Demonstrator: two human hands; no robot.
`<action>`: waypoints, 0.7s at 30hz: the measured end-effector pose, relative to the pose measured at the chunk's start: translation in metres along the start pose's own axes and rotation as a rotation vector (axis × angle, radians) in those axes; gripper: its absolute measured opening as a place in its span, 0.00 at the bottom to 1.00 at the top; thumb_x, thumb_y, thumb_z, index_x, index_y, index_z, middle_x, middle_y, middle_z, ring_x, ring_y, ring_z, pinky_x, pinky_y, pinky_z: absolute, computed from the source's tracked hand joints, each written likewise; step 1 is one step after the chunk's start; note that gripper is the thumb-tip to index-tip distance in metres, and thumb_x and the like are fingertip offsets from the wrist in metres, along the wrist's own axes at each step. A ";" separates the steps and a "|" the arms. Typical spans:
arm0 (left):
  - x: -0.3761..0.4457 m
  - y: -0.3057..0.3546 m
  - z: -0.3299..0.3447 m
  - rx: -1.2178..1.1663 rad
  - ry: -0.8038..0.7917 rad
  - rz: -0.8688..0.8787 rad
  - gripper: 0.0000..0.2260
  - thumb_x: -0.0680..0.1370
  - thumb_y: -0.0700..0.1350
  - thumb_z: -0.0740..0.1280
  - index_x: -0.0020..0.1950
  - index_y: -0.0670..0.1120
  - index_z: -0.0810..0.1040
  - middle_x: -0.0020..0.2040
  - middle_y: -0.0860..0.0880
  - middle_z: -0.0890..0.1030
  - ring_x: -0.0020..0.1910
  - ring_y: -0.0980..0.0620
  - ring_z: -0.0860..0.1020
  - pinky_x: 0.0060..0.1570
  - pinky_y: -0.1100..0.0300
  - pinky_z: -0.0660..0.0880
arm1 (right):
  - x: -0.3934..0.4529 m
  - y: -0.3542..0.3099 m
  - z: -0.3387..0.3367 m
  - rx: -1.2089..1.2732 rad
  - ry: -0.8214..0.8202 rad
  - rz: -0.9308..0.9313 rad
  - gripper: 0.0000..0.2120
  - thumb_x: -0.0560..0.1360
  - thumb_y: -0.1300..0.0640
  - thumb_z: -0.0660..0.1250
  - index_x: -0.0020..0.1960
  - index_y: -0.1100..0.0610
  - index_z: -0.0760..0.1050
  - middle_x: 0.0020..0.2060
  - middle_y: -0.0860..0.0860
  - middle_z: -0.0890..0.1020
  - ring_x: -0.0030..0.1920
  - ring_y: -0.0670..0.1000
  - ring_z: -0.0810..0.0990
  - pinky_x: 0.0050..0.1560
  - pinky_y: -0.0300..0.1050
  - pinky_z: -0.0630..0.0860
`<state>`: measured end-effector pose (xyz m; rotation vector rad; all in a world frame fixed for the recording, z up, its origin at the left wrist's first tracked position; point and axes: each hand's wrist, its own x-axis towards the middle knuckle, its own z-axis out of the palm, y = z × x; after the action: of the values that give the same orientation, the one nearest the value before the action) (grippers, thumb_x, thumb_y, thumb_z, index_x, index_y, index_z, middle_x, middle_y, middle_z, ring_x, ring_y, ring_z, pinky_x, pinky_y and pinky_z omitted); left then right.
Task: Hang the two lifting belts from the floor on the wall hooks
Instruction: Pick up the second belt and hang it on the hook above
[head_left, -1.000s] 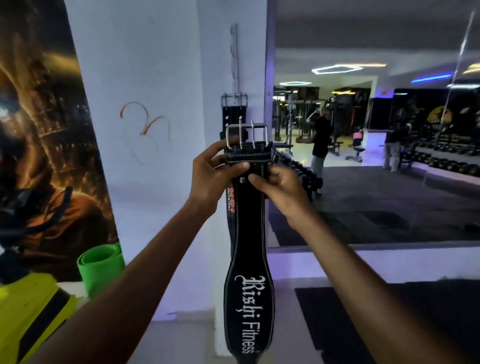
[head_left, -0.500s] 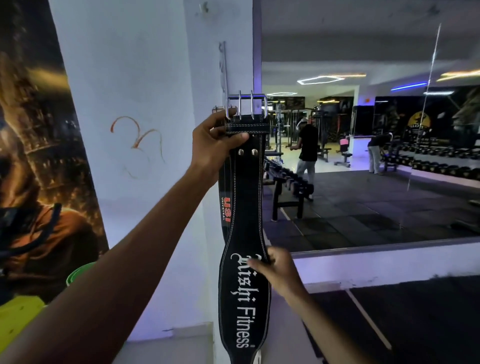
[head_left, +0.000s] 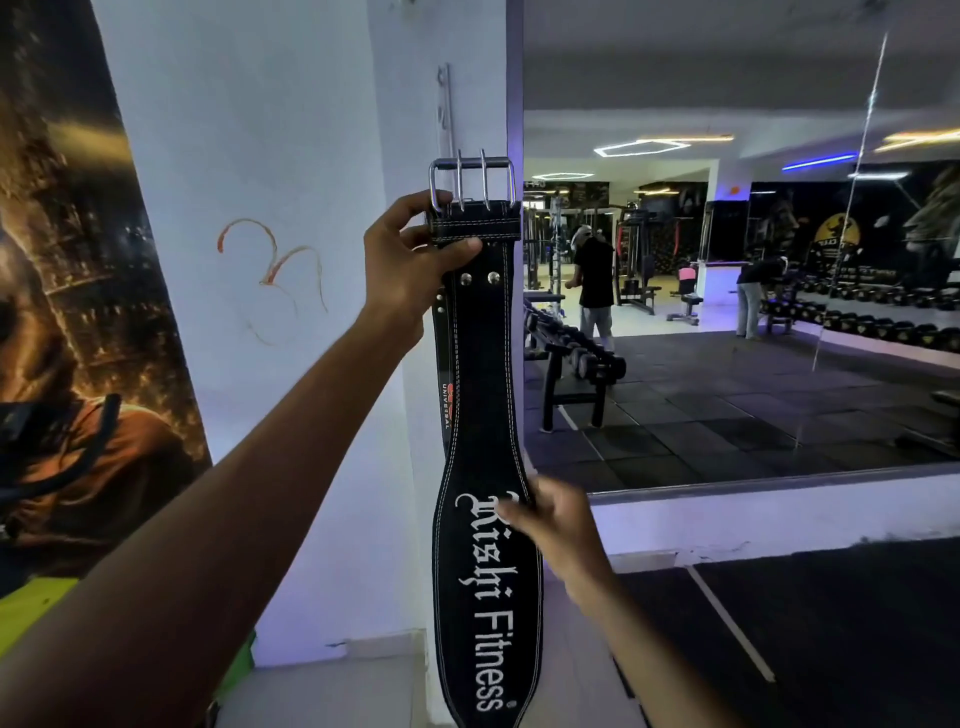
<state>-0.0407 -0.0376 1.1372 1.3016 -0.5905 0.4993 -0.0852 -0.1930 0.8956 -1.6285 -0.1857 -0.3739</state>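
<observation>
A black lifting belt (head_left: 483, 395) with white "Rishi Fitness" lettering hangs straight down against the white pillar. Its steel buckle (head_left: 471, 183) is at the top, just below the metal hook strip (head_left: 445, 111) on the pillar. My left hand (head_left: 410, 262) grips the belt right under the buckle. My right hand (head_left: 550, 525) holds the belt's right edge at its wide middle. A second black belt (head_left: 442, 364) with a red logo hangs behind the first, mostly hidden. Whether the buckle sits on a hook cannot be seen.
A large wall mirror (head_left: 737, 291) to the right reflects the gym, a dumbbell rack (head_left: 571, 364) and two people. A dark poster (head_left: 78, 291) covers the wall on the left. Something yellow-green (head_left: 31, 613) lies low at the left. Black floor mats (head_left: 831, 649) lie at the lower right.
My right hand has left the buckle and dropped to the belt's wide middle. My left hand has kept its grip under the buckle and raised the belt closer to the hook strip.
</observation>
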 end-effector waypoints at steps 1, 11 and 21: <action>0.000 -0.002 -0.003 0.003 0.008 -0.010 0.20 0.69 0.29 0.76 0.56 0.47 0.80 0.46 0.44 0.85 0.37 0.54 0.85 0.37 0.59 0.81 | -0.010 0.017 -0.001 -0.019 0.000 0.045 0.18 0.66 0.51 0.79 0.43 0.65 0.80 0.37 0.60 0.85 0.37 0.55 0.83 0.42 0.46 0.76; 0.004 -0.009 -0.001 -0.020 -0.034 -0.035 0.20 0.70 0.30 0.77 0.56 0.48 0.80 0.48 0.43 0.84 0.40 0.51 0.85 0.41 0.55 0.83 | 0.035 -0.072 -0.015 0.092 0.149 -0.161 0.22 0.77 0.59 0.69 0.70 0.52 0.68 0.45 0.53 0.83 0.42 0.41 0.83 0.39 0.32 0.80; -0.002 -0.008 0.007 -0.029 -0.043 -0.013 0.29 0.70 0.29 0.76 0.68 0.41 0.73 0.46 0.44 0.84 0.41 0.51 0.86 0.41 0.59 0.82 | 0.100 -0.207 -0.009 -0.059 0.095 -0.476 0.22 0.80 0.57 0.65 0.72 0.53 0.66 0.44 0.41 0.79 0.37 0.31 0.80 0.39 0.24 0.76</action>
<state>-0.0373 -0.0460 1.1313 1.2905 -0.6225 0.4514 -0.0634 -0.1918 1.1245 -1.6115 -0.4971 -0.8240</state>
